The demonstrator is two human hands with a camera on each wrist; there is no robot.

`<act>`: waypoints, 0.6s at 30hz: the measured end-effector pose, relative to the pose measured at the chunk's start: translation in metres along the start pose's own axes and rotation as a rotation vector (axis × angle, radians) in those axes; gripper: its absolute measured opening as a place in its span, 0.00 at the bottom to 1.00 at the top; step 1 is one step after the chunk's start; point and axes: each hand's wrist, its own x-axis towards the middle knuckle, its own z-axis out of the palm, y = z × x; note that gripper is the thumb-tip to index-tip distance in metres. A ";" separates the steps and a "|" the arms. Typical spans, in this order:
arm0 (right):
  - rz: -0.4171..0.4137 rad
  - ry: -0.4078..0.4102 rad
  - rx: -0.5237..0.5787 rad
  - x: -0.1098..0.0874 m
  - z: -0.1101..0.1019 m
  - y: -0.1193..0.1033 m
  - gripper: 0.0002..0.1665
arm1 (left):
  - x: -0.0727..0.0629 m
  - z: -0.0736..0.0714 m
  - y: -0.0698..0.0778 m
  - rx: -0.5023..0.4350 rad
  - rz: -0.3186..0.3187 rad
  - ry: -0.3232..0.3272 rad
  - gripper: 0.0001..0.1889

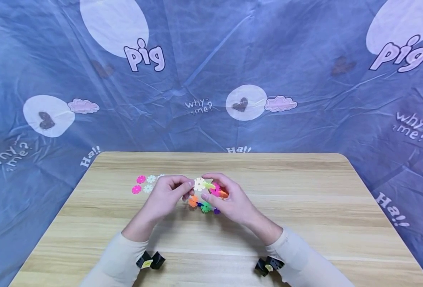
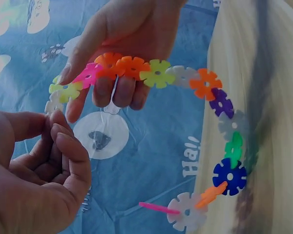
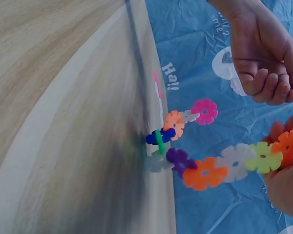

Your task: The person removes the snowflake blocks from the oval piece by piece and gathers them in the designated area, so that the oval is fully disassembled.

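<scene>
A chain of colourful snowflake discs hangs in a curve from my right hand, above the table. Two orange discs lie against the curled fingers of that hand, and its thumb is by a yellow disc. At the chain's upper end is a white disc, whose edge my left hand pinches between thumb and fingertips. The loose end carries a blue disc, an orange one, a clear white one and a pink disc. Left fingertips partly cover the white disc in the left wrist view.
On the wooden table, left of the hands, lie two pink discs and several pale ones, partly behind the left hand. A blue printed cloth hangs behind the table. Each wrist wears a black camera.
</scene>
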 end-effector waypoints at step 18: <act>-0.059 0.040 0.037 0.000 -0.001 0.007 0.25 | 0.005 0.007 -0.008 -0.217 -0.073 0.089 0.14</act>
